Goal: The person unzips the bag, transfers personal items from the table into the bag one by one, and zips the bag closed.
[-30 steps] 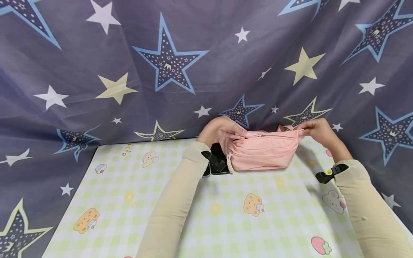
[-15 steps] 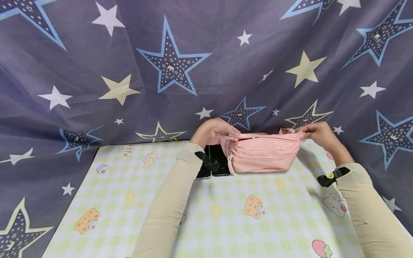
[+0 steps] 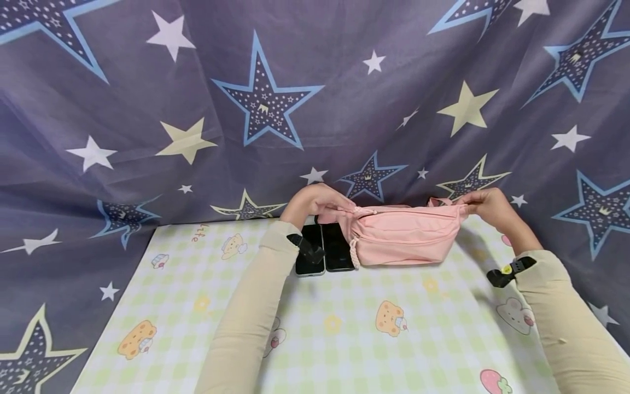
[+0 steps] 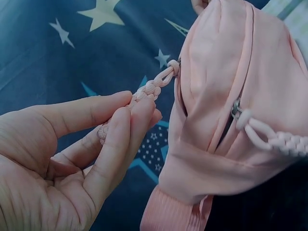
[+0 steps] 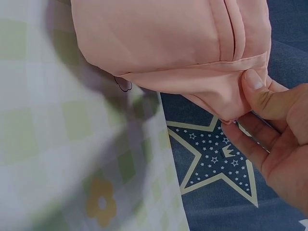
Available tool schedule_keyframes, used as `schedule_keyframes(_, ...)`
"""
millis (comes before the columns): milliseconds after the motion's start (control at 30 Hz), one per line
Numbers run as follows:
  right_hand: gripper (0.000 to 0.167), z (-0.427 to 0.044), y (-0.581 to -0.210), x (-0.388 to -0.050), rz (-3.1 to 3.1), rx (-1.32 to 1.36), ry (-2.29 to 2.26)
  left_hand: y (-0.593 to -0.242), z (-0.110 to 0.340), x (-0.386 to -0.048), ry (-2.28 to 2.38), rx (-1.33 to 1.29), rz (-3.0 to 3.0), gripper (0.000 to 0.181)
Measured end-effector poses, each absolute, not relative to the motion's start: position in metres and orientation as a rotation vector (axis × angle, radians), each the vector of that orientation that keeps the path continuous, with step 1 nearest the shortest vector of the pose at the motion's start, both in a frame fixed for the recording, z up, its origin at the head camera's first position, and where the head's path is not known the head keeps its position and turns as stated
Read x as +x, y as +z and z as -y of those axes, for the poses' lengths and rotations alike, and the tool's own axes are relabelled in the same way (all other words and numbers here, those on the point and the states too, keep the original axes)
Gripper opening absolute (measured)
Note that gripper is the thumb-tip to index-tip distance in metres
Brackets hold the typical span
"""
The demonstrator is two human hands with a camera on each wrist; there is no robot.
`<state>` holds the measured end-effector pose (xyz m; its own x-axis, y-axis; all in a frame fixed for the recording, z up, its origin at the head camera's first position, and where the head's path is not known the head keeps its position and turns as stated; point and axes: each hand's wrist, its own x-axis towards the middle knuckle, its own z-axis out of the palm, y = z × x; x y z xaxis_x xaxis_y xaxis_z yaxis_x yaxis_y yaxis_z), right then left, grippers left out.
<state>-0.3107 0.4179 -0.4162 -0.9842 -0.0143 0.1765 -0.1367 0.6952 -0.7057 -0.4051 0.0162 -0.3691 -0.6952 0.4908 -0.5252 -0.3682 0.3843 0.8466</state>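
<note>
A pink waist bag [image 3: 406, 235] stands at the back of the table, its front facing me. My left hand [image 3: 322, 201] is at its upper left. In the left wrist view, the left thumb and fingers pinch a braided zipper pull [image 4: 147, 90] on the top zipper, which the cord draws out taut from the bag. A second braided pull [image 4: 288, 143] hangs loose from the front zipper. My right hand [image 3: 489, 205] grips the bag's upper right corner; in the right wrist view the thumb [image 5: 255, 79] presses on the fabric there.
Two black-screened phones [image 3: 310, 251] lie side by side left of the bag, partly beneath my left wrist. The table [image 3: 172, 306] wears a green checked cloth with cartoon prints. Behind its back edge hangs a dark curtain [image 3: 315, 98] patterned with stars.
My left hand has moved left with the zipper pull, away from the middle of the bag's top. More of the phones shows. The right hand keeps its hold on the corner.
</note>
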Motion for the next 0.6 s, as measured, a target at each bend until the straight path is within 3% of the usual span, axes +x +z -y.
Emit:
schedule_keyframes(433, 0.016, -0.42, -0.418, -0.311, 2.738, 0.114, 1.201, -0.375, 0.005, -0.409, 1.404, 0.116, -1.857, 0.038)
schedule_keyframes(600, 0.018, -0.42, -0.418, -0.31, 2.742, 0.122, 1.227, -0.379, 0.014, -0.41, 1.435, 0.116, -1.808, 0.029)
